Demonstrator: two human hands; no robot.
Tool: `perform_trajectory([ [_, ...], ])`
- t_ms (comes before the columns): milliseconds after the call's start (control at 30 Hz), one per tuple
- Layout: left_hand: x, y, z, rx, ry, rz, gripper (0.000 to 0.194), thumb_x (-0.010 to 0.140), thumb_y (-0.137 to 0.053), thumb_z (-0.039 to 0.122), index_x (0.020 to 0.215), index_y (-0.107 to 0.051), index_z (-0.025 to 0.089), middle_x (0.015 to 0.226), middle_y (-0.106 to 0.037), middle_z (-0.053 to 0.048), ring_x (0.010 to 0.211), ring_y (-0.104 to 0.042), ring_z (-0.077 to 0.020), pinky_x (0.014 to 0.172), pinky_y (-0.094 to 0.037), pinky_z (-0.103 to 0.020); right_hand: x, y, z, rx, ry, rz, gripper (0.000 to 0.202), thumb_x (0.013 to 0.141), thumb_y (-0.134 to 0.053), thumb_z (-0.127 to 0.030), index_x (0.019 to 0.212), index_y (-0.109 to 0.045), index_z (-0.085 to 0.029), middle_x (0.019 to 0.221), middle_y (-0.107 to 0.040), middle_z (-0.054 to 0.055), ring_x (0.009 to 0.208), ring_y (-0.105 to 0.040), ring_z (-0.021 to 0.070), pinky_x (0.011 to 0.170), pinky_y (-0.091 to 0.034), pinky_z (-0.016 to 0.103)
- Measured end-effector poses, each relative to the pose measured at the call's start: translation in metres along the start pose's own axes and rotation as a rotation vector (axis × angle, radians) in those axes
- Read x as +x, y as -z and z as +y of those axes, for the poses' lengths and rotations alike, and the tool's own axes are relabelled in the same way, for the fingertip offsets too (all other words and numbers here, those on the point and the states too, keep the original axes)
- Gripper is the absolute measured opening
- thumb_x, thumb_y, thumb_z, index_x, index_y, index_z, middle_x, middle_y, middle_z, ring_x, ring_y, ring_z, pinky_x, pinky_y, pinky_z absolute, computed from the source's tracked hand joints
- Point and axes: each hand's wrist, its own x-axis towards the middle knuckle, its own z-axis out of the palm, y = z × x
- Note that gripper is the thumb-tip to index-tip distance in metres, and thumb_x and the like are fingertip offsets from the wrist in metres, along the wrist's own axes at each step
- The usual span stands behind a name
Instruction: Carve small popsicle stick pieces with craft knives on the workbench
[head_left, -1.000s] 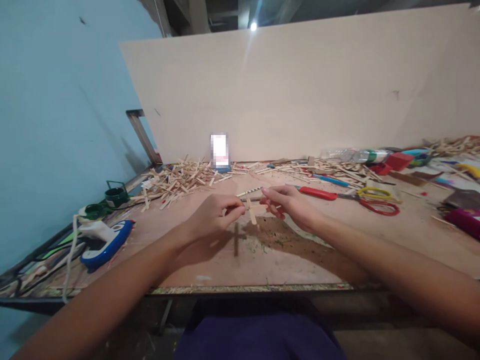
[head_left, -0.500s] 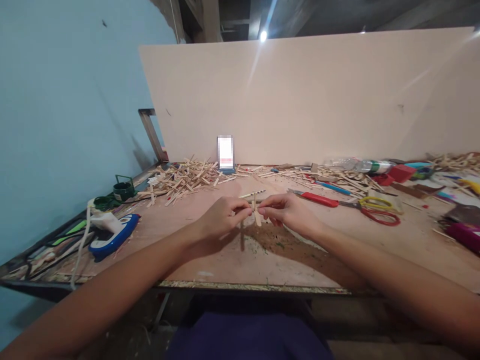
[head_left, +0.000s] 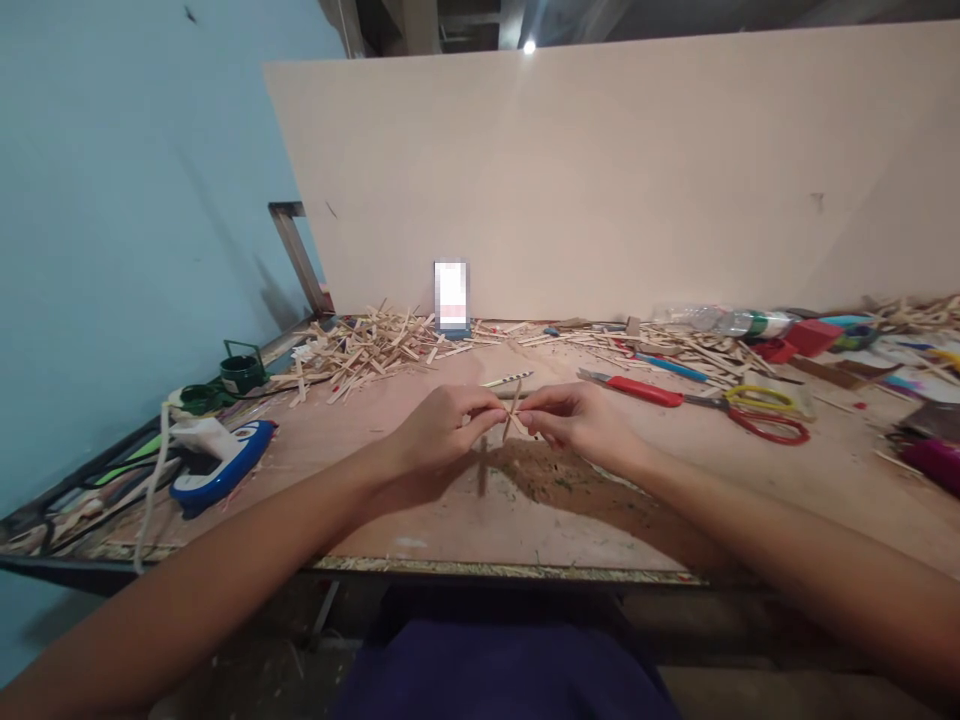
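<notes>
Between my two hands, above the middle of the table, is a small piece made of thin crossed wooden sticks (head_left: 513,410). My left hand (head_left: 444,428) pinches it from the left with thumb and forefinger. From the right, my right hand (head_left: 581,425) grips it between its fingertips, close to the left ones. Just behind the fingers lies a black-and-white striped stick (head_left: 510,379). A red-handled cutter (head_left: 643,391) rests to the right of my right hand, with yellow and red scissors (head_left: 761,413) beyond it.
A heap of wooden sticks (head_left: 367,348) lies at the back left, near an upright phone (head_left: 452,295). At the left stand a blue power strip (head_left: 225,472) and a green holder (head_left: 242,372). Plastic bottles (head_left: 739,322) and red blocks (head_left: 814,337) sit at the back right.
The crossed sticks have turned and now lean differently between my fingertips. Both hands keep their pinch in nearly the same place. The camera view has shifted slightly.
</notes>
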Motion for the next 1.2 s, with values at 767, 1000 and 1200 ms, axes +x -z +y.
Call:
perform_trajectory([
  [767, 0.004, 0.006, -0.006, -0.224, 0.121, -0.019, 0.035, 0.099, -0.060, 0.043, 0.078, -0.068, 0.017, 0.075, -0.064, 0.000, 0.073, -0.059, -0.0153, 0.067, -0.046, -0.023, 0.009, 0.013, 0.013, 0.094, 0.099, 0.131, 0.039, 0.085, -0.079, -0.044, 0.112, -0.084, -0.017, 0.108, -0.082, 0.011, 0.084, -0.070, 0.0191, 0.061, -0.057, 0.026],
  [1000, 0.005, 0.013, -0.006, -0.257, 0.024, -0.139, 0.037, 0.100, -0.064, 0.051, 0.100, -0.083, 0.019, 0.102, -0.082, -0.007, 0.092, -0.072, -0.0201, 0.082, -0.054, -0.026, 0.007, 0.016, 0.008, 0.091, 0.055, -0.152, 0.031, 0.081, -0.084, -0.042, 0.096, -0.087, -0.015, 0.087, -0.081, 0.008, 0.066, -0.067, 0.0147, 0.059, -0.056, 0.027],
  [1200, 0.003, 0.010, -0.008, -0.257, -0.072, -0.103, 0.030, 0.099, -0.069, 0.042, 0.104, -0.086, 0.018, 0.100, -0.083, -0.008, 0.087, -0.073, -0.0175, 0.079, -0.052, -0.023, 0.004, 0.015, 0.004, 0.078, 0.092, -0.174, 0.041, 0.082, -0.085, -0.055, 0.081, -0.083, -0.013, 0.061, -0.070, 0.002, 0.055, -0.061, 0.0134, 0.057, -0.051, 0.028],
])
